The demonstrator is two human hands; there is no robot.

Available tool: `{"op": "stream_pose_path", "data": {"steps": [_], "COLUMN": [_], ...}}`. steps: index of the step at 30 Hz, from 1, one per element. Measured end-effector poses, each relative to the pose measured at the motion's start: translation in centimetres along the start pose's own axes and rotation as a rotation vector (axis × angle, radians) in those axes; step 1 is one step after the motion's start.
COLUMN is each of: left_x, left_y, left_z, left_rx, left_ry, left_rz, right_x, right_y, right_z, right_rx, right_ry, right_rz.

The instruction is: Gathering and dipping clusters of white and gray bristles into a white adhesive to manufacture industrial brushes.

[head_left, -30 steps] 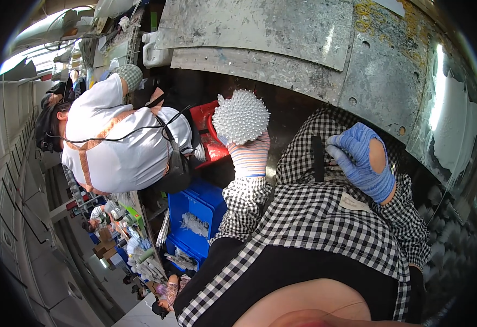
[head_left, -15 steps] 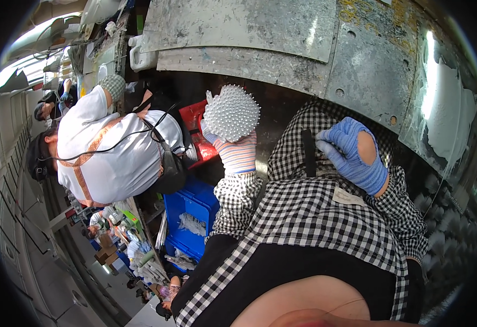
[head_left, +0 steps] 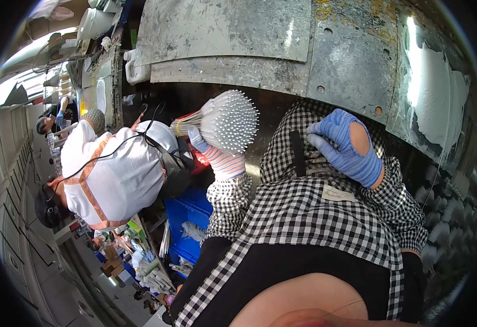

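Note:
My left hand (head_left: 205,147), in a striped knit glove, is closed around a fan-shaped bundle of thin sticks (head_left: 231,122). The bundle's spread end, tipped with white beads, points right; its narrow yellowish end sticks out to the left of my fingers. My right hand (head_left: 347,147), in a blue knit glove with a large hole over the back, lies on the checked apron (head_left: 315,218) at my lap. Its fingers reach loosely to the left, with nothing visible in them. Part of its palm side is hidden.
Ahead runs a paint-stained metal-topped bench (head_left: 233,71), with thick white paste (head_left: 437,92) spread at its right. A person in a white shirt (head_left: 118,171) is close on my left. Beside my left arm stand a blue crate (head_left: 181,248) and a red container (head_left: 199,159).
My left hand has turned the bundle, so its side and narrow end show instead of mostly its beaded face. The person at left has shifted. My right hand stays on my lap.

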State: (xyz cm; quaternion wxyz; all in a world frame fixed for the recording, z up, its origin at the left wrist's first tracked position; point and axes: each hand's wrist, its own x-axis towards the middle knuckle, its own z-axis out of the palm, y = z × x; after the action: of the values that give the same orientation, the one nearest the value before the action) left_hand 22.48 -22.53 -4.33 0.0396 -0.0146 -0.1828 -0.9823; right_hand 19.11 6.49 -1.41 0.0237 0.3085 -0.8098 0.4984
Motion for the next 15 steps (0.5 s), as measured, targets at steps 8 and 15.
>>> {"op": "stream_pose_path", "data": {"steps": [8,15], "left_x": [1.0,4.3], "left_y": [-0.6,-1.2], "left_z": [1.6,4.1], "left_rx": [0.230,0.394], "left_ry": [0.329,0.180], "left_rz": [0.160,-0.113], "right_x": [0.8,3.7], "right_y": [-0.3,-0.9], "right_z": [-1.4,-4.1], "right_rx": [0.043,0.231], "right_ry": [0.051,0.054], "right_rz": [0.007,0.174]}}
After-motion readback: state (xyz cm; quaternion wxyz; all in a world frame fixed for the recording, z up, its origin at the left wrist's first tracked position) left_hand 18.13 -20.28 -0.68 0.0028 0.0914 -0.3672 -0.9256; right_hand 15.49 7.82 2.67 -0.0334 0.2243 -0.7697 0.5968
